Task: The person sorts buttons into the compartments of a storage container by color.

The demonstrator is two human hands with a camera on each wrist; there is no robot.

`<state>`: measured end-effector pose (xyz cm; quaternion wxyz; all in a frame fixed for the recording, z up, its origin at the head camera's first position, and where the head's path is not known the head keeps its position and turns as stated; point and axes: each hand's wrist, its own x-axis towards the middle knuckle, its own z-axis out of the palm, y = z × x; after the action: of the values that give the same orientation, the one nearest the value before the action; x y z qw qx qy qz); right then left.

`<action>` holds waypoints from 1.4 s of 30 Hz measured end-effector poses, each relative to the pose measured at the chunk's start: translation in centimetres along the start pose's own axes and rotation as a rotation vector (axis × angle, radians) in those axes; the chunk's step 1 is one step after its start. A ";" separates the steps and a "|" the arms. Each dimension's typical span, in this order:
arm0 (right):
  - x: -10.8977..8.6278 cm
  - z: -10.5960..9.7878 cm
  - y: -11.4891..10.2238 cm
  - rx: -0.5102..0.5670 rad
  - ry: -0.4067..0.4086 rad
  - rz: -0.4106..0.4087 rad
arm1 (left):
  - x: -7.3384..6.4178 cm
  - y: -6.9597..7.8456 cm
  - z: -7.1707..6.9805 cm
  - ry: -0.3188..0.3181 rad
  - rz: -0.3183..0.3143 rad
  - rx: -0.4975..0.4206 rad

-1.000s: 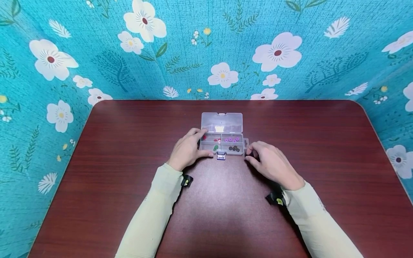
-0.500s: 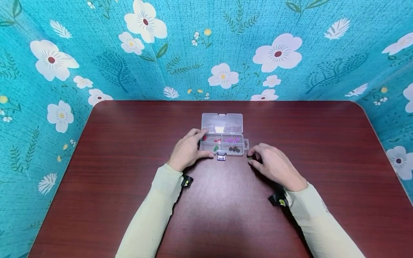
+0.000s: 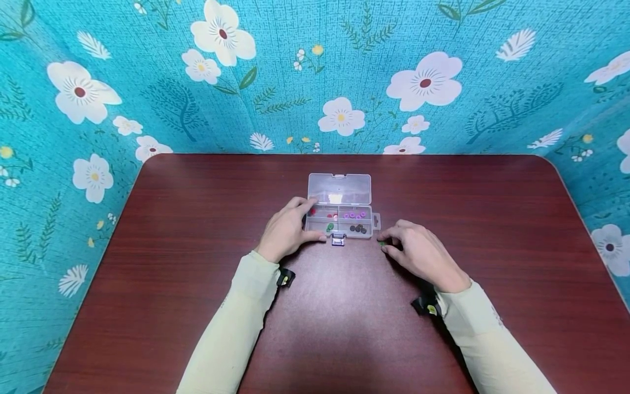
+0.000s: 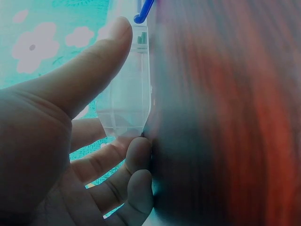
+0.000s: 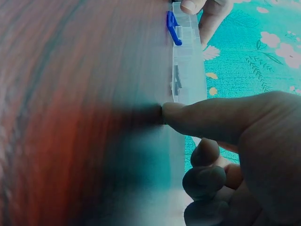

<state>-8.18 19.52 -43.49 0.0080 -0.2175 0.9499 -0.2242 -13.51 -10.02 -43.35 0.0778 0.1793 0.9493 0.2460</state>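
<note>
A clear plastic compartment box [image 3: 322,226] lies on the table with its lid [image 3: 339,189] swung open to the back. My left hand [image 3: 285,230] grips its left end, thumb along the front and fingers round the far side. Inside sit red pieces [image 3: 330,216], purple rings [image 3: 351,215], green pieces [image 3: 330,226] and dark brown round pieces [image 3: 357,229], each colour in its own compartment. Just right of the box, my right hand [image 3: 418,251] pinches a small green button-like piece [image 3: 381,243] at the tabletop between thumb and index finger. In the right wrist view the piece is hidden.
A blue-edged latch [image 3: 338,241] sticks out from the box's front, and a hanging tab [image 3: 376,221] from its right end. The dark red wooden table [image 3: 221,180] meets a flowered turquoise cloth [image 3: 295,82] at the back.
My right hand has shifted slightly right and towards me, away from the box's tab. The green piece has come into sight between its fingertips. My left hand keeps its hold.
</note>
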 end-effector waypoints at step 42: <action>0.3 -0.1 0.1 -0.002 0.038 0.017 | 0.0 0.0 0.0 0.011 0.001 0.006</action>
<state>-8.52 19.55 -43.38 -0.0086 -0.2051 0.9520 -0.2272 -13.48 -10.00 -43.37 0.0718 0.1785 0.9504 0.2444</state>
